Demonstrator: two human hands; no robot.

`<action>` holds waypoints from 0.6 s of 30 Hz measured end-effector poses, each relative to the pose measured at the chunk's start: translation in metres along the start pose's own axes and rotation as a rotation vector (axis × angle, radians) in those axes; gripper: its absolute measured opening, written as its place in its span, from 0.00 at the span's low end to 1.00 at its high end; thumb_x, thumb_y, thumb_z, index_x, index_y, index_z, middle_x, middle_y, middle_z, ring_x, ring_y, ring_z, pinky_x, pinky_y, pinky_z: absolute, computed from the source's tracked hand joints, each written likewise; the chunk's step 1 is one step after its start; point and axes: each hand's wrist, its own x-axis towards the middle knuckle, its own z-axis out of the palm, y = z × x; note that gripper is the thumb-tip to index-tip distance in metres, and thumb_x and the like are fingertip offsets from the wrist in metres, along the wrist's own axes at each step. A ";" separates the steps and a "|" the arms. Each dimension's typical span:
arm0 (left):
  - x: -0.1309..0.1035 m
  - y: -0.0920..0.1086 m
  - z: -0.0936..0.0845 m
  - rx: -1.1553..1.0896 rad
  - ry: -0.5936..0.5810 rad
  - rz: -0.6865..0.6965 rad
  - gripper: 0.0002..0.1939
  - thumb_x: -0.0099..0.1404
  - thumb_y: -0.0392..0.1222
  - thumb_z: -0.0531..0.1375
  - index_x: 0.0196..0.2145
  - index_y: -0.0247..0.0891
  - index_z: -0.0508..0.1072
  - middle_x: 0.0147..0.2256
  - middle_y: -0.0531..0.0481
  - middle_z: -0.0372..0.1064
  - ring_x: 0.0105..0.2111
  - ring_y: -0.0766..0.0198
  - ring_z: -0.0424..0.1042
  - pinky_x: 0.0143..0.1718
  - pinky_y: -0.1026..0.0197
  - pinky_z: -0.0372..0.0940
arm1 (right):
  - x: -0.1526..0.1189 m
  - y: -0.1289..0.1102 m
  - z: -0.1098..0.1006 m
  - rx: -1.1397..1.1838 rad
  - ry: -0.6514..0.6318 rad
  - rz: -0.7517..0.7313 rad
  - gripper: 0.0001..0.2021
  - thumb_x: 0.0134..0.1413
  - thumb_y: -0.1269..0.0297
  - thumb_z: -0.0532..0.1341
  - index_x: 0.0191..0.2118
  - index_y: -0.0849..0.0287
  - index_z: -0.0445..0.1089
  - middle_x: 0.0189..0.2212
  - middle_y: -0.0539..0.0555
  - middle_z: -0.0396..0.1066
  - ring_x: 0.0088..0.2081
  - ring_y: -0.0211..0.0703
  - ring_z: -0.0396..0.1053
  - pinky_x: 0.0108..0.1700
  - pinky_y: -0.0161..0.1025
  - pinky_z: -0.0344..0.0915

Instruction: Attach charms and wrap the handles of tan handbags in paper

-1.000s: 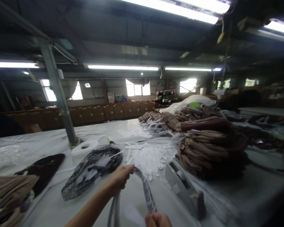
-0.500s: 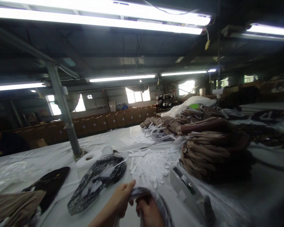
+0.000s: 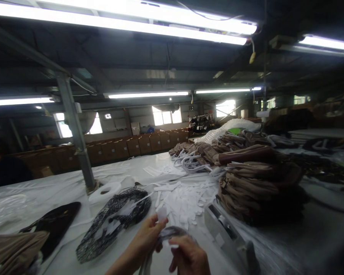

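Note:
Near the bottom centre, my left hand (image 3: pixel 152 231) is closed, pinching a small white slip (image 3: pixel 161 214) that sticks up above its thumb. A grey looped band (image 3: pixel 172 231) runs beside its fingers and drops below them. My right hand (image 3: pixel 189 254) is to the right, its fingers bent over the band's near side, with a bit of white at the fingertips. Whether that hand grips the band is hidden. Behind both hands lies a loose heap of white strips (image 3: pixel 183 200). A grey tape dispenser (image 3: pixel 226 233) stands to the right.
Brown fabric pieces (image 3: pixel 246 183) are stacked at the right. A black-and-white speckled fabric ring (image 3: pixel 94 244) and a white roll (image 3: pixel 106 191) lie left, near a metal post (image 3: pixel 80 141). A person (image 3: pixel 5 168) is at the far left.
A white slip now shows in my left hand. My right hand has come out of the loop and turned, with white at its fingertips. The band's loop looks lower and smaller.

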 end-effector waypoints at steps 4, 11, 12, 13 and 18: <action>0.002 0.028 -0.002 0.040 0.038 0.189 0.18 0.49 0.53 0.64 0.21 0.34 0.68 0.17 0.57 0.60 0.19 0.70 0.59 0.23 0.67 0.56 | 0.027 -0.030 -0.006 0.282 0.017 0.164 0.20 0.44 0.45 0.64 0.30 0.61 0.74 0.27 0.55 0.71 0.20 0.35 0.66 0.16 0.30 0.60; 0.005 0.049 0.004 0.054 0.161 0.228 0.17 0.55 0.55 0.58 0.29 0.36 0.67 0.15 0.56 0.63 0.16 0.68 0.61 0.20 0.65 0.58 | 0.057 -0.041 0.002 0.328 0.029 0.250 0.23 0.39 0.46 0.67 0.29 0.66 0.71 0.16 0.51 0.69 0.16 0.33 0.65 0.16 0.27 0.61; 0.004 0.047 0.007 0.080 0.163 0.239 0.17 0.56 0.56 0.58 0.29 0.37 0.67 0.15 0.56 0.63 0.16 0.68 0.61 0.20 0.65 0.58 | 0.059 -0.040 0.002 0.309 0.022 0.256 0.23 0.39 0.45 0.67 0.28 0.66 0.71 0.16 0.51 0.69 0.15 0.33 0.65 0.15 0.27 0.60; 0.002 0.046 0.009 0.112 0.165 0.256 0.17 0.57 0.56 0.57 0.30 0.37 0.66 0.15 0.56 0.63 0.17 0.67 0.62 0.21 0.65 0.58 | 0.060 -0.039 0.003 0.291 0.018 0.262 0.24 0.38 0.45 0.67 0.27 0.66 0.71 0.16 0.52 0.70 0.15 0.33 0.65 0.15 0.27 0.60; -0.008 0.042 0.017 0.238 0.144 0.307 0.17 0.60 0.57 0.53 0.31 0.38 0.67 0.17 0.53 0.66 0.19 0.63 0.66 0.22 0.64 0.58 | 0.061 -0.038 0.001 0.217 0.050 0.288 0.22 0.40 0.48 0.66 0.21 0.66 0.69 0.11 0.50 0.66 0.12 0.31 0.62 0.12 0.25 0.54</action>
